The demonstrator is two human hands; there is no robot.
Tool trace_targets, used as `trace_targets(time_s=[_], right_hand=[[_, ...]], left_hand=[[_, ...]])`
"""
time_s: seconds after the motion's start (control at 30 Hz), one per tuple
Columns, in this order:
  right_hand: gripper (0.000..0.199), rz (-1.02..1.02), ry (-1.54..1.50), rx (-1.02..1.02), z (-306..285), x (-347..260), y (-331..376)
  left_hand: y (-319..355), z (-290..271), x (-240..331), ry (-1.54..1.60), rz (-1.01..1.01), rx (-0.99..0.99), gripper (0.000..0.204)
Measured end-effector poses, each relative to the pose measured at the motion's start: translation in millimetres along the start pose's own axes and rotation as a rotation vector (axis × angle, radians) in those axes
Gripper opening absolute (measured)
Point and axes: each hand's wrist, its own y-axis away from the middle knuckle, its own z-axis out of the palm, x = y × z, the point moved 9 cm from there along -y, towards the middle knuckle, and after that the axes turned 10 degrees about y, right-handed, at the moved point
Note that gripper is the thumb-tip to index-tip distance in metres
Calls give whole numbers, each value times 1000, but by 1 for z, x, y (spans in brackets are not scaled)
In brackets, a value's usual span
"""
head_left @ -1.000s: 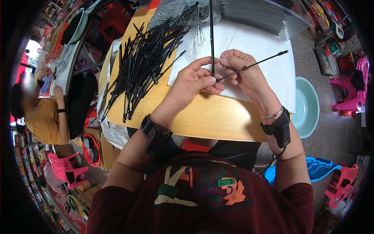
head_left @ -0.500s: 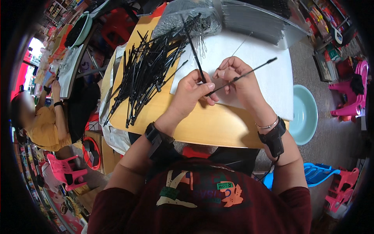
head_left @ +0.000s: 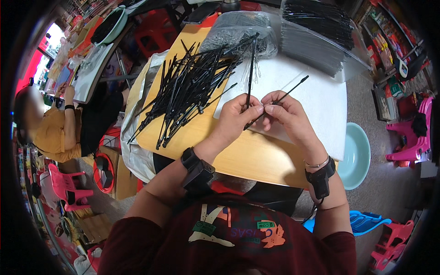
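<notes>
My left hand is closed around a thin black plastic rod that stands up from its fingers. My right hand pinches near a second slim black rod, slanting up to the right with its lower end by my left fingertips. The fingertips of both hands meet at this second rod; a small part between them is too hidden to make out. Left of my hands, a heap of black rods lies on the wooden table. A white sheet lies under my right hand.
Beyond the heap sits a clear plastic bag of thin metal wires. A clear bin holds many black rods at the back right. A pale blue basin stands right of the table. Another person sits at the left.
My fingertips have come together at the slanted rod. The thin wire that rose from my right fingers is now barely visible. The whole view has shifted, with the table lower in it.
</notes>
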Motion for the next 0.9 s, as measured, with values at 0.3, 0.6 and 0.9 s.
trace_targets(time_s=[0.3, 0.6, 0.9], right_hand=[[17, -76, 12, 103, -14, -1, -4], [16, -84, 121, 146, -19, 0, -4], [18, -90, 456, 353, -21, 8, 0]], left_hand=[[-1, 0, -2, -36, 17, 5, 8], [-1, -3, 1, -100, 56, 57, 19], [1, -8, -5, -242, 2, 112, 24]])
